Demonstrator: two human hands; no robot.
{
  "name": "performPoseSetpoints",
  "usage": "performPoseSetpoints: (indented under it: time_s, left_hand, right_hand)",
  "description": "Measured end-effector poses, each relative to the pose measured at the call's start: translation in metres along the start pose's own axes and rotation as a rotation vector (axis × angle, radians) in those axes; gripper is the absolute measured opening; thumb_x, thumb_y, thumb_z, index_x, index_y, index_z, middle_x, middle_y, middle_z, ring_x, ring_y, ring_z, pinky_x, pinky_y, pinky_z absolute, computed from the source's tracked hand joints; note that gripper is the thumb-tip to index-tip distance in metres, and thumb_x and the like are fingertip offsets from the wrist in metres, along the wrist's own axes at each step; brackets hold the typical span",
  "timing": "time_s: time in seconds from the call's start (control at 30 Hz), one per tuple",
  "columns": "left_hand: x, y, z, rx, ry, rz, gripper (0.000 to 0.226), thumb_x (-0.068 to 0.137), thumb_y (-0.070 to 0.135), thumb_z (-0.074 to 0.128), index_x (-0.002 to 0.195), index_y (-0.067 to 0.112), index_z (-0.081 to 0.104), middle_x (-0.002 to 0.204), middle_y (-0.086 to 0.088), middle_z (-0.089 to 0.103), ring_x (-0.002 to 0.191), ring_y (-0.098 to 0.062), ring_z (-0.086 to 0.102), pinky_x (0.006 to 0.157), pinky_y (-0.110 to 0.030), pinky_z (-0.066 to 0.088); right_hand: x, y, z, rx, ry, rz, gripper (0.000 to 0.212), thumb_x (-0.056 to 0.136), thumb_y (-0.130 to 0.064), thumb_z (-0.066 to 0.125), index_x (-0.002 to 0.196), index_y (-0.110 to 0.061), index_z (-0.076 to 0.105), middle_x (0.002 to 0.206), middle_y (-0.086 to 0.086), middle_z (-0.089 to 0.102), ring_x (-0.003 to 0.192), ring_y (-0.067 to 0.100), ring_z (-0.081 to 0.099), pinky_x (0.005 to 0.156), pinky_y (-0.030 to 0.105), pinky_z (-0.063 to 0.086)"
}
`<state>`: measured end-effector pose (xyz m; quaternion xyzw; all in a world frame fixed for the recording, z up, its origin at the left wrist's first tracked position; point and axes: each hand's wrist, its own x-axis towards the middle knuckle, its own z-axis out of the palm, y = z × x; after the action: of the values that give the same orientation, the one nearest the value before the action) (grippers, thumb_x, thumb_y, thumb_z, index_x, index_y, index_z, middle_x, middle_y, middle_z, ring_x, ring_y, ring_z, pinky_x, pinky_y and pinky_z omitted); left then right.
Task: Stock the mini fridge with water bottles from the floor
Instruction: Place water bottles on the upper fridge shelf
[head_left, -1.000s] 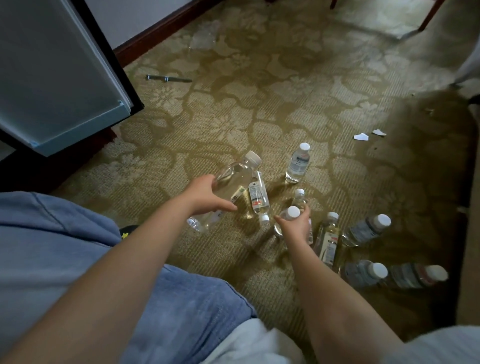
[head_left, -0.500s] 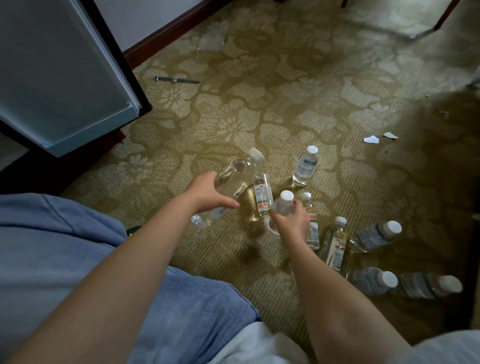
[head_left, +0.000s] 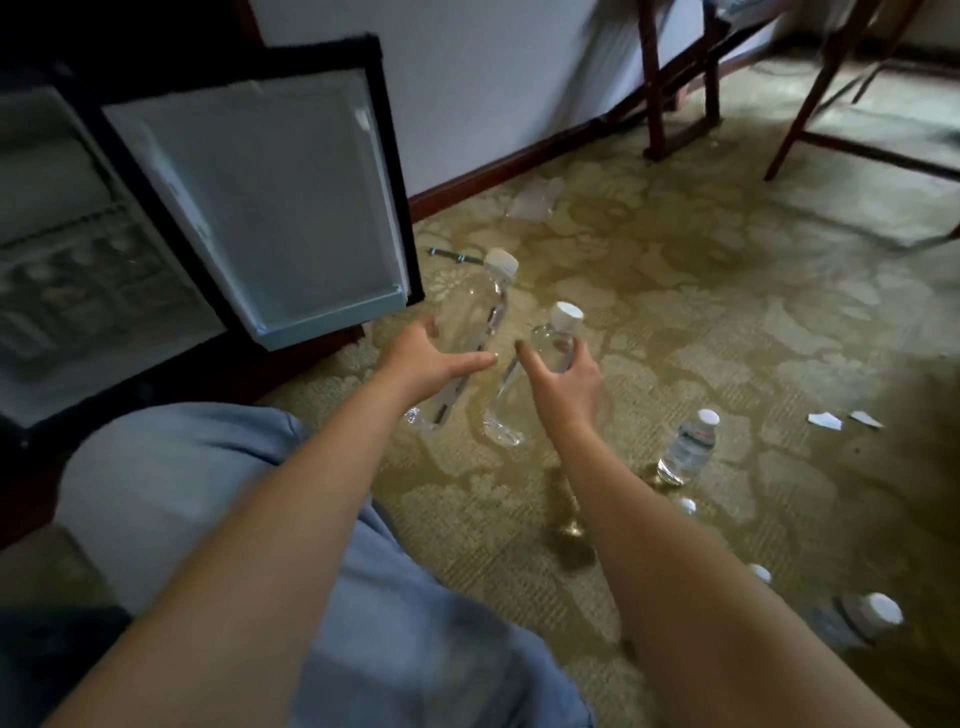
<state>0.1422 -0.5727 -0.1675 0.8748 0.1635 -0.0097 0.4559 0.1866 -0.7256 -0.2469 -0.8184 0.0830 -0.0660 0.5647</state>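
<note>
Patterned carpet (head_left: 675, 322), left hand (head_left: 421, 358) gripping clear white-capped bottle (head_left: 480, 306), right hand (head_left: 569, 382) gripping another bottle (head_left: 553, 343)

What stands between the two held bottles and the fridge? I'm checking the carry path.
Nothing visible: left hand and right hand each hold a bottle, and the fridge door hangs open toward the blurred shelves.

Left of the open fridge door (head_left: 270, 208) the fridge mouth lies unblocked; bare carpet (head_left: 649, 322) spreads right of it.
</note>
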Motion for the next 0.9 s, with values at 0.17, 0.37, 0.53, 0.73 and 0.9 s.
performPoseSetpoints:
  time_s: [0.17,0.37,0.53,0.73,0.9]
  left_hand:
    - [0.006,-0.002,-0.073,-0.072,0.187,-0.003,0.073,0.062,0.055,0.079,0.118,0.017,0.053,0.117,-0.002,0.062,0.104,-0.022,0.062,0.088,-0.036,0.05]
    - [0.001,-0.024,-0.159,-0.183,0.474,-0.037,0.07,0.072,0.055,0.072,0.124,0.012,0.051,0.117,-0.001,0.058,0.101,-0.019,0.055,0.081,-0.029,0.042]
    - [-0.007,-0.059,-0.226,-0.301,0.679,-0.095,0.066,0.073,0.058,0.069,0.118,0.011,0.053,0.113,-0.003,0.06,0.103,-0.023,0.059,0.084,-0.034,0.047]
    - [-0.008,-0.117,-0.297,-0.341,0.814,-0.204,0.068,0.068,0.064,0.069,0.116,0.018,0.057,0.109,0.001,0.064,0.098,-0.02,0.061,0.076,-0.031,0.045]
    - [0.009,-0.167,-0.34,-0.415,0.957,-0.305,0.09,0.056,0.072,0.069,0.125,0.016,0.053,0.118,-0.002,0.061,0.103,-0.023,0.062,0.083,-0.035,0.051]
  right_hand:
    - [0.003,-0.086,0.042,0.05,-0.076,-0.168,0.057,0.074,-0.059,0.067,0.117,-0.023,0.057,0.114,-0.003,0.062,0.106,0.016,0.056,0.083,0.03,0.042]
    - [-0.014,-0.176,0.105,0.09,-0.208,-0.34,0.055,0.077,-0.055,0.065,0.12,-0.022,0.056,0.11,-0.003,0.062,0.102,0.015,0.057,0.083,0.031,0.044]
    - [-0.039,-0.231,0.166,0.088,-0.357,-0.43,0.055,0.078,-0.056,0.063,0.12,-0.023,0.055,0.1,-0.006,0.06,0.093,0.014,0.057,0.079,0.034,0.047]
    - [-0.069,-0.276,0.241,0.02,-0.47,-0.503,0.063,0.08,-0.06,0.063,0.126,-0.021,0.044,0.093,-0.003,0.056,0.087,0.018,0.057,0.069,0.031,0.043]
    - [-0.083,-0.291,0.309,0.006,-0.602,-0.548,0.061,0.081,-0.058,0.063,0.128,-0.024,0.042,0.089,-0.004,0.054,0.086,0.019,0.057,0.065,0.031,0.044]
